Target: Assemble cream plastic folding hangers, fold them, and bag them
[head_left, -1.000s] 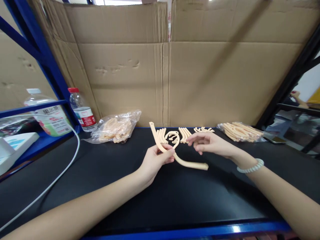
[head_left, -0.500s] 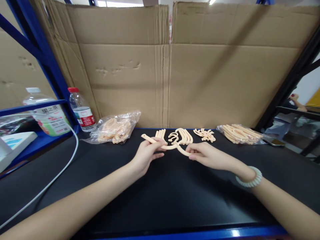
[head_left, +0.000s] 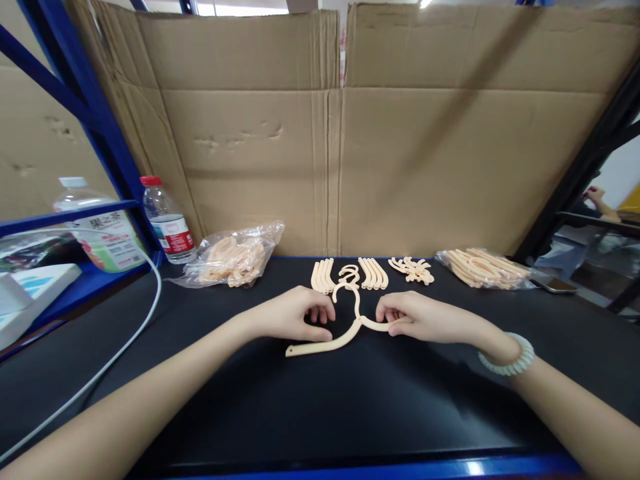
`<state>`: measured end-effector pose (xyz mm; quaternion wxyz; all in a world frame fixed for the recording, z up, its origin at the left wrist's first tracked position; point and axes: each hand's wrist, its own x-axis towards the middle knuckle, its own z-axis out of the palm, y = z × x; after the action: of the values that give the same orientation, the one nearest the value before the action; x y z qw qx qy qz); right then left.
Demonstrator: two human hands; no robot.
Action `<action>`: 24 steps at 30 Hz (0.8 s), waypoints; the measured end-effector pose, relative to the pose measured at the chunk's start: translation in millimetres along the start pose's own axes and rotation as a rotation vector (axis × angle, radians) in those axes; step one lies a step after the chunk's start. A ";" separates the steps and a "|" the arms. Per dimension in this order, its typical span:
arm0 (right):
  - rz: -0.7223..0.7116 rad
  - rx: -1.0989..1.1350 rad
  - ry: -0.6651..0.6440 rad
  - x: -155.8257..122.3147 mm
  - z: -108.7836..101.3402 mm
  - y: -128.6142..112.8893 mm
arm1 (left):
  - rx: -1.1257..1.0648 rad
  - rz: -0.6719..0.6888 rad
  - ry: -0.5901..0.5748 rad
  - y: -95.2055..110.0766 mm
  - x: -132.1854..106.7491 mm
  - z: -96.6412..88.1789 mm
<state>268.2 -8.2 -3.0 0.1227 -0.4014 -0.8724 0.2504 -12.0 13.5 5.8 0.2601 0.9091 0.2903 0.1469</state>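
A cream plastic clothes hanger (head_left: 345, 339), with a hook on top and two curved arms, is in front of me over the black table. Its right arm is pinched between the thumb and fingers of my right hand (head_left: 417, 317), which wears a pale coiled band at the wrist. My left hand (head_left: 297, 315) hovers just above the hanger's left arm, fingers curled and thumb apart, holding nothing. Behind the hanger lie curved hanger arms in a left row (head_left: 323, 275) and a right row (head_left: 373, 273), with loose hooks (head_left: 349, 275) between them.
A pile of small cream parts (head_left: 411, 269) lies right of the rows. Bagged parts stand at the left (head_left: 235, 257) and right (head_left: 483, 268), the latter beside a phone (head_left: 555, 285). A red-capped bottle (head_left: 169, 227) and white cable (head_left: 135, 333) are leftward; cardboard (head_left: 260, 147) walls the back.
My left hand has let go of the hanger and moved slightly left. The hanger has come lower and nearer, its hook now showing upright, with my right hand still on its right arm.
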 end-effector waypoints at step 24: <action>-0.129 -0.086 0.497 3.3 6.0 -7.5 | 0.519 -0.014 0.261 -7.1 4.1 30.3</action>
<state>258.7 -11.9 -4.0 0.3320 -0.3988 -0.8492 0.0983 0.7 9.2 -22.6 -0.0199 0.9168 0.3553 0.1814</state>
